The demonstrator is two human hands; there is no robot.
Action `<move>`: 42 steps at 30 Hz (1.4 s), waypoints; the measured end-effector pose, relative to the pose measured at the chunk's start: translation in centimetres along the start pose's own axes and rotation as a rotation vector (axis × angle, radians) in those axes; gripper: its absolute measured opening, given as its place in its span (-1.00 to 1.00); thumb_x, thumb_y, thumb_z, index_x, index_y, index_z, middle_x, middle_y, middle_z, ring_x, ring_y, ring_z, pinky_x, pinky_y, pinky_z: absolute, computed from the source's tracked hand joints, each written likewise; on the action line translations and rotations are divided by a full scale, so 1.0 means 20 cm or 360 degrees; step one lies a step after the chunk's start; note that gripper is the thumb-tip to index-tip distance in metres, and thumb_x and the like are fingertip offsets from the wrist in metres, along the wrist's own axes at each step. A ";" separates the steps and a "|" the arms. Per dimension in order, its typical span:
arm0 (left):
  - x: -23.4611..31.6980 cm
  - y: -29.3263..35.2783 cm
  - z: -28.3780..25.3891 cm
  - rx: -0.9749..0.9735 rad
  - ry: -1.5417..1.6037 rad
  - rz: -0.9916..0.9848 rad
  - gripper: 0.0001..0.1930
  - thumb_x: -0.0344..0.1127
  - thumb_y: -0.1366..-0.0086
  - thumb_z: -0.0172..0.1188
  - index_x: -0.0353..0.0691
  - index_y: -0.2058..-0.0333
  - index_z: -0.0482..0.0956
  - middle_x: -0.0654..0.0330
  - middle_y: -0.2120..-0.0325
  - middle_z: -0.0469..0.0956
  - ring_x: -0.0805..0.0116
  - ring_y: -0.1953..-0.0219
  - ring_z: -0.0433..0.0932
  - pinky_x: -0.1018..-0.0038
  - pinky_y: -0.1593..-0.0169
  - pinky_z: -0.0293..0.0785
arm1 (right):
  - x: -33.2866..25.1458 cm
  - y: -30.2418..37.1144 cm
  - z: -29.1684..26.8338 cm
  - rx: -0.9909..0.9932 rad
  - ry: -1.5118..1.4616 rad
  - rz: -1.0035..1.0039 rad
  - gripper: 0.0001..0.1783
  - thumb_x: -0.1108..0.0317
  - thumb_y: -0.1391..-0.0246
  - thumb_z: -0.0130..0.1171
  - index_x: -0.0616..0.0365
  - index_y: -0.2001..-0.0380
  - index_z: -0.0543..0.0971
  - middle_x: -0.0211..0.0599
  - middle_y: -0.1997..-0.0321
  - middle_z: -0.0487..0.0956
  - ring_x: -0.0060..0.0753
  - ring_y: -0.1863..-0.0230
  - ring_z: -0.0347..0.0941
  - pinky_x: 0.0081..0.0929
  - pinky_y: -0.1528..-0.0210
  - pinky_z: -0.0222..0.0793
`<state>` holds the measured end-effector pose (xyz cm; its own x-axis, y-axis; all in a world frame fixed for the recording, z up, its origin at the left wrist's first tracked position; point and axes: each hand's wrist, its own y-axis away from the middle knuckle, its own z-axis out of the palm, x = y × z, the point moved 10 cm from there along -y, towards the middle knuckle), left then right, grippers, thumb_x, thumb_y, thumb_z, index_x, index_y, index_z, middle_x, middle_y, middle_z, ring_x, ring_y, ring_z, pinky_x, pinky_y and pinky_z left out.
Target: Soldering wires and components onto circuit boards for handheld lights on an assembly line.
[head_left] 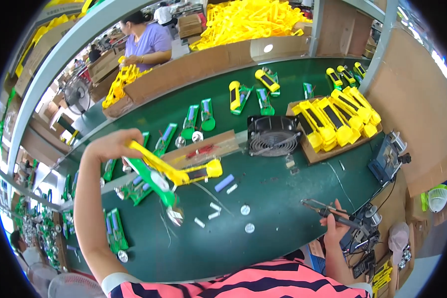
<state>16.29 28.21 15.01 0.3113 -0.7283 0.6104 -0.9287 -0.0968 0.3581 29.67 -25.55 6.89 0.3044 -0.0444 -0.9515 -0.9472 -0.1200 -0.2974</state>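
Head view, slim yellow casing (pixel 175 175), dark panel (pixel 197 174)

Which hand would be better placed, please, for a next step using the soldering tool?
Probably the right: the right hand holds the soldering tool, which points inward over the green tabletop. The left hand looks occupied, holding up a yellow casing and a green casing.

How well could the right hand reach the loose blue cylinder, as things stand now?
Probably yes: nothing seems to stand between the right hand and the loose blue cylinder on the green table, though the dark-handled tool in that hand may hinder grasping.
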 end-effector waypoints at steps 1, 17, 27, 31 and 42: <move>-0.14 -0.07 -0.11 0.0103 0.0166 -0.0144 -0.70 -0.28 -0.05 0.20 -0.24 0.29 0.34 0.21 0.41 0.42 0.50 0.45 0.43 0.57 0.51 0.45 | 0.01 0.00 0.01 0.0031 -0.0021 0.0046 -0.79 0.53 0.04 -0.02 0.38 0.29 0.35 0.13 -0.09 0.26 -0.56 0.60 0.45 -0.73 0.62 0.36; -0.84 -1.15 0.05 0.1471 -0.0394 -0.0653 -0.31 -0.31 0.27 0.41 -0.14 0.16 0.17 -0.04 0.10 0.28 0.00 0.06 0.32 0.25 0.07 0.33 | -0.12 -0.17 0.01 0.0035 0.0524 -0.0587 -0.72 0.42 0.05 0.06 0.30 0.26 0.34 -0.08 0.43 0.48 -0.51 0.72 0.41 -0.48 0.40 0.47; 0.01 -1.03 0.33 0.0923 -0.1618 0.0960 -0.77 -0.45 0.03 0.03 -0.23 0.32 0.33 0.05 -0.08 0.18 0.08 -0.14 0.15 0.25 -0.17 0.12 | -0.35 -0.86 0.17 0.0167 0.1405 -0.1114 -0.66 0.50 0.06 0.04 0.12 0.13 0.37 -0.30 0.33 0.53 -0.22 0.19 0.43 -0.15 -0.17 0.02; 0.21 -0.76 0.09 0.1156 -0.0906 0.0722 -0.47 -0.53 0.35 0.27 -0.30 0.29 0.28 -0.04 -0.09 0.14 -0.01 -0.09 0.22 0.30 -0.09 0.25 | -0.13 -1.07 0.17 -0.0001 0.1819 -0.1264 -0.56 0.50 0.09 0.01 0.07 0.05 0.34 -0.23 0.21 0.49 -0.23 0.12 0.39 -0.11 -0.18 -0.01; 0.97 0.03 1.09 0.0544 -0.1475 0.0983 -0.53 -0.25 0.07 0.05 -0.31 0.13 0.33 0.15 0.62 0.35 0.23 0.52 0.38 0.28 0.32 0.23 | -0.34 -1.01 0.16 0.0057 0.1367 -0.1315 -0.50 0.60 0.12 0.01 0.08 0.02 0.36 -0.12 0.32 0.38 -0.10 0.21 0.37 -0.47 0.14 0.27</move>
<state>17.34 -0.79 11.77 -0.3484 -0.9187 -0.1861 -0.9208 0.3726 -0.1154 46.39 -19.73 19.04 0.7786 -0.6177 -0.1111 -0.4307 -0.3971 -0.8105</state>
